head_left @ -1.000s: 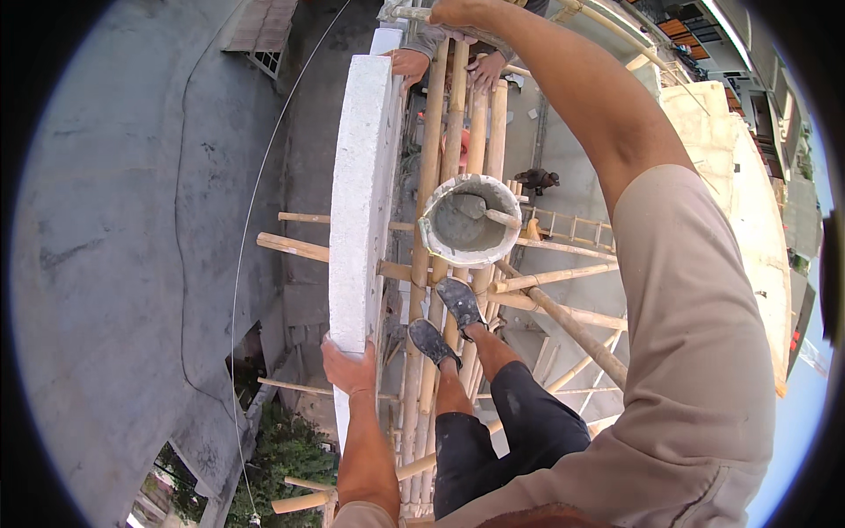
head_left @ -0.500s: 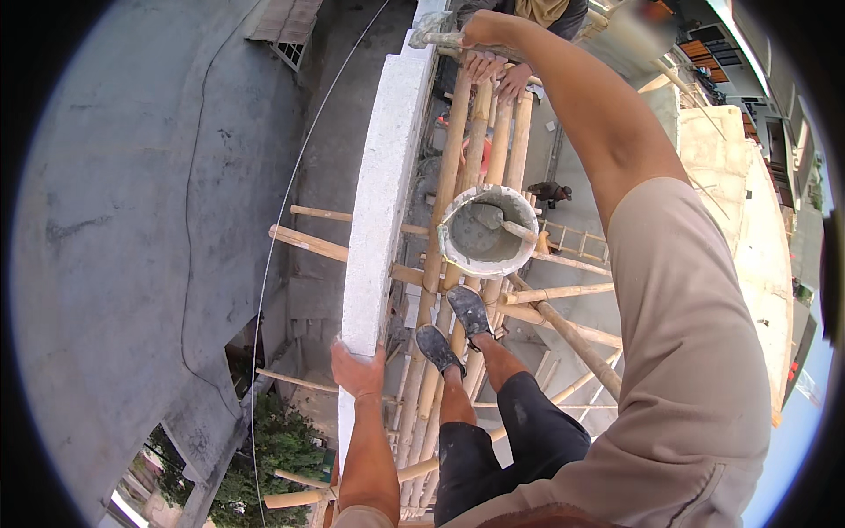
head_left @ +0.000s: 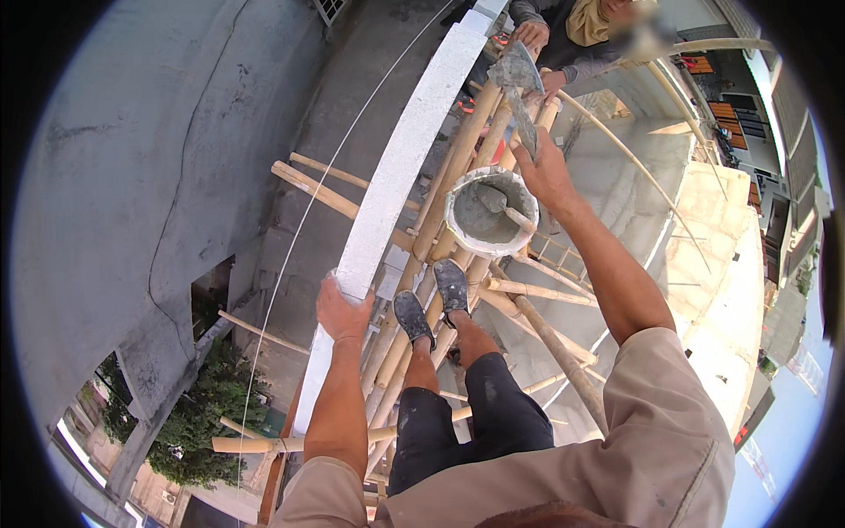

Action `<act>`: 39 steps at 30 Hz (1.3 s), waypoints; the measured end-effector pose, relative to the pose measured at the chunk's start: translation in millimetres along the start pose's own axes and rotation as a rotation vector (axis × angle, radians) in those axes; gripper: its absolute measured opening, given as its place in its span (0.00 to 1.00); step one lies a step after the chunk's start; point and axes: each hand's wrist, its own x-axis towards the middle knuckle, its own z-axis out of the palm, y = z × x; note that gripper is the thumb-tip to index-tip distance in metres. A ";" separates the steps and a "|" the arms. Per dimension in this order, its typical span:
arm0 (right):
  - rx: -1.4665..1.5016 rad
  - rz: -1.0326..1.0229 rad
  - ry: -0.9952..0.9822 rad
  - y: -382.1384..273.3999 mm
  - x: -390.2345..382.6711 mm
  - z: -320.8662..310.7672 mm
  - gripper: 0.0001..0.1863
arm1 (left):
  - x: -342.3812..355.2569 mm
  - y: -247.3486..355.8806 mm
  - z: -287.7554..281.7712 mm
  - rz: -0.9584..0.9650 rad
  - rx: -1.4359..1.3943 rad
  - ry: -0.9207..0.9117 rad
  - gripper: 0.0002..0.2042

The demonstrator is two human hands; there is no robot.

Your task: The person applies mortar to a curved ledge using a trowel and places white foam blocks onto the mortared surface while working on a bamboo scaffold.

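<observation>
My right hand is closed round the handle of a pointing trowel. Its mortar-smeared blade points away from me, near another person's hands. My left hand grips the top of a long row of white blocks, its fingers partly hidden over the edge. Right of the row stands a mortar-crusted bucket. Grey wet mortar lies inside it, and a second trowel rests there with its handle over the rim.
Under my feet run bamboo poles, high above the ground. A co-worker's hand is at the far end. A thin white cable crosses left of the blocks, before a grey wall. Crossing poles stick out on the right.
My right hand has come back from the far end of the blocks toward the bucket, bringing the trowel. My left hand stays on the blocks. The view has turned.
</observation>
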 end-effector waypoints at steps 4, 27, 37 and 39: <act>0.064 -0.048 -0.138 -42.4 -52.6 24.5 0.22 | -0.1 -3.8 -0.1 -0.004 -0.013 -0.005 0.38; -0.226 -0.219 -0.517 -68.0 -173.4 137.7 0.22 | -3.4 1.3 -11.4 -0.042 -0.069 -0.124 0.38; -0.141 -0.014 -0.519 -56.1 -190.1 156.3 0.25 | -1.1 0.5 0.1 0.049 -0.010 0.019 0.40; -0.076 -0.024 -0.490 -46.9 -220.1 148.6 0.25 | -0.5 -8.6 -1.0 0.051 0.015 0.047 0.41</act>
